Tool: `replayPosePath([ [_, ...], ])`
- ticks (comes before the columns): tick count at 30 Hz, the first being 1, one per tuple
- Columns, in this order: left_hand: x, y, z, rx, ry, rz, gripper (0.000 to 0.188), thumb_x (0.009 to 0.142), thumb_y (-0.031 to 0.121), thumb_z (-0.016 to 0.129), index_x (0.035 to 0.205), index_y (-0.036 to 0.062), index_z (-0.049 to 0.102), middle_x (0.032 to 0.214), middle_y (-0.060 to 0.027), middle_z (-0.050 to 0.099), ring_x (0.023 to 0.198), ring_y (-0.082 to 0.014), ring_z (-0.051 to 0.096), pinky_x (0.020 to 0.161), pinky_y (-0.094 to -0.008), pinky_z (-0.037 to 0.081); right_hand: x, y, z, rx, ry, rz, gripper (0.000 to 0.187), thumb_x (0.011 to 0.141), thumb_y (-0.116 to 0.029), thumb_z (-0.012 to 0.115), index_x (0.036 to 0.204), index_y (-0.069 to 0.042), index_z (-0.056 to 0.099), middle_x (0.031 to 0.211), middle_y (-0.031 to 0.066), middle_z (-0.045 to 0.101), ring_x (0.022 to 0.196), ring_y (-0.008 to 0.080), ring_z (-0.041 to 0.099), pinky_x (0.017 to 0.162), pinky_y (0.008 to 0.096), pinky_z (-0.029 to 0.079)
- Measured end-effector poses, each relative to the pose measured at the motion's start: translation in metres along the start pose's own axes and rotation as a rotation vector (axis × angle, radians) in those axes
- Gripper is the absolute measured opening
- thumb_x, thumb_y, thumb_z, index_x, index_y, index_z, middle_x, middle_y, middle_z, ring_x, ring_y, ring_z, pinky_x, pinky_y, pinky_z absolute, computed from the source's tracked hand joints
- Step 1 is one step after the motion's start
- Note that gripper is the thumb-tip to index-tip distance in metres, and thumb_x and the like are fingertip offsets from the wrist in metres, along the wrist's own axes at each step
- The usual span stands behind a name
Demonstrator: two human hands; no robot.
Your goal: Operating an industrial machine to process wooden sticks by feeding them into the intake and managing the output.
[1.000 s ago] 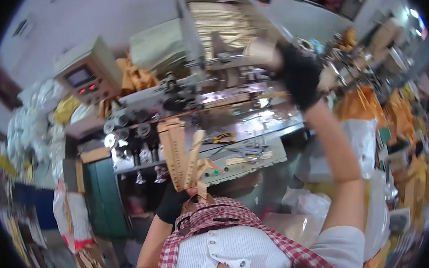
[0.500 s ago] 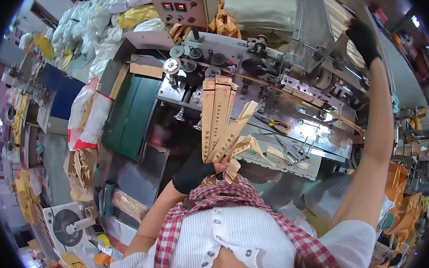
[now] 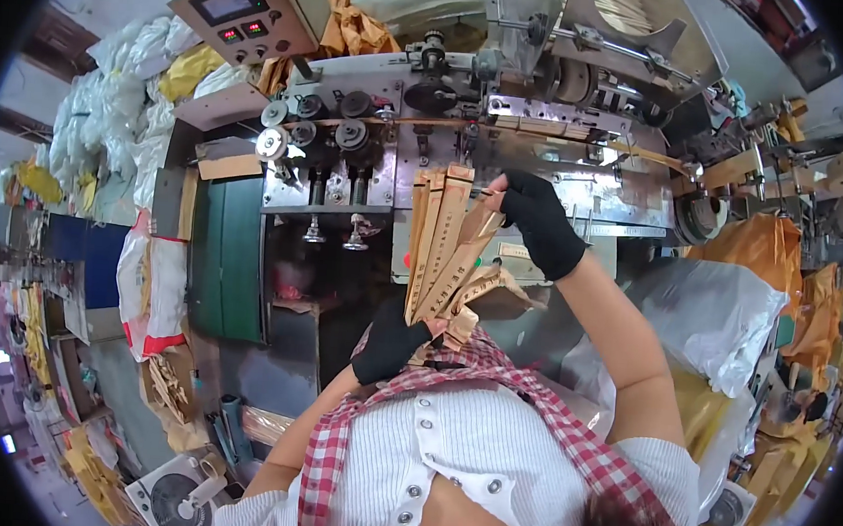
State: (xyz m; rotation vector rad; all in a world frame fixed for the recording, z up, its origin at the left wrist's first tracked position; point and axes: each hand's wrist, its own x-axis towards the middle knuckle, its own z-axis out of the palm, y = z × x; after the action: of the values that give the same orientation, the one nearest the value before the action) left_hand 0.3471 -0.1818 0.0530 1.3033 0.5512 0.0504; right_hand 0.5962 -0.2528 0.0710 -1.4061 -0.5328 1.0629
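My left hand (image 3: 391, 346), in a black fingerless glove, is closed around the lower ends of a fanned bundle of long brown paper sleeves (image 3: 440, 235). The sleeves stand upward in front of my apron, with dark bands near their tops and print along them. A few bent, crumpled sleeves (image 3: 488, 285) stick out on the bundle's right side. My right hand (image 3: 544, 225), gloved the same way, reaches in from the right. Its thumb and finger pinch at the upper end of the right-leaning sleeve; the fingertips partly cover what is between them.
Behind the bundle stands a metal machine with rollers (image 3: 352, 133) and a control box (image 3: 248, 11). A hopper of thin pale sticks (image 3: 611, 5) rises at the back right. To the left are a green panel (image 3: 231, 259) and a white-and-red sack (image 3: 154, 288). Clear plastic bags (image 3: 702, 312) lie right.
My right hand has come down from the stick hopper at the upper right to the tops of the sleeves. The surroundings have shifted left in view. My left hand still holds the bundle.
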Motion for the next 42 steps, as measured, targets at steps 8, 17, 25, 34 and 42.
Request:
replayPosePath([
  [8, -0.016, -0.021, -0.007, 0.077, 0.112, -0.053, 0.037, 0.081, 0.018, 0.066, 0.109, -0.0021, 0.053, 0.097, -0.0094, 0.062, 0.087, -0.0128, 0.057, 0.075, -0.0269, 0.047, -0.014, -0.01, 0.048, -1.254, 0.166, -1.028, 0.018, 0.059, -0.005, 0.064, 0.076, -0.01, 0.058, 0.082, 0.0046, 0.06, 0.082, 0.0237, 0.057, 0.075, 0.0359, 0.045],
  [17, -0.03, -0.032, -0.019, 0.018, 0.144, 0.128, 0.038, 0.079, 0.016, 0.068, 0.109, -0.0017, 0.053, 0.094, -0.0066, 0.062, 0.084, -0.0116, 0.058, 0.072, -0.0255, 0.048, -0.014, -0.017, 0.062, -0.71, -0.023, -0.753, 0.019, 0.07, -0.006, 0.07, 0.086, -0.002, 0.06, 0.083, 0.0064, 0.056, 0.076, 0.0185, 0.055, 0.068, 0.0293, 0.043],
  [25, -0.036, -0.022, -0.03, -0.039, 0.1, 0.009, 0.036, 0.079, 0.016, 0.068, 0.108, -0.0009, 0.055, 0.09, -0.005, 0.062, 0.082, -0.0088, 0.056, 0.072, -0.0246, 0.048, 0.0, 0.014, 0.056, -0.756, 0.138, -0.742, 0.017, 0.064, -0.005, 0.071, 0.08, -0.004, 0.064, 0.076, 0.0058, 0.058, 0.076, 0.019, 0.056, 0.067, 0.0273, 0.044],
  [34, -0.033, -0.055, -0.052, -0.133, 0.15, 0.28, 0.015, 0.083, 0.013, 0.061, 0.088, -0.0015, 0.061, 0.08, -0.0025, 0.061, 0.068, -0.0073, 0.055, 0.058, -0.0218, 0.043, -0.045, 0.049, 0.136, -1.199, -0.218, -0.981, 0.019, 0.06, -0.014, 0.064, 0.078, -0.01, 0.062, 0.085, 0.0056, 0.059, 0.077, 0.0245, 0.056, 0.075, 0.0405, 0.043],
  [42, -0.045, -0.019, -0.057, -0.424, 0.023, -0.209, 0.039, 0.081, 0.01, 0.063, 0.116, 0.0012, 0.048, 0.094, -0.0065, 0.059, 0.074, -0.0134, 0.06, 0.055, -0.0251, 0.053, -0.018, -0.005, 0.086, -1.01, 0.102, -0.958, 0.019, 0.075, -0.005, 0.065, 0.093, -0.002, 0.06, 0.085, 0.0088, 0.058, 0.079, 0.0249, 0.058, 0.071, 0.033, 0.046],
])
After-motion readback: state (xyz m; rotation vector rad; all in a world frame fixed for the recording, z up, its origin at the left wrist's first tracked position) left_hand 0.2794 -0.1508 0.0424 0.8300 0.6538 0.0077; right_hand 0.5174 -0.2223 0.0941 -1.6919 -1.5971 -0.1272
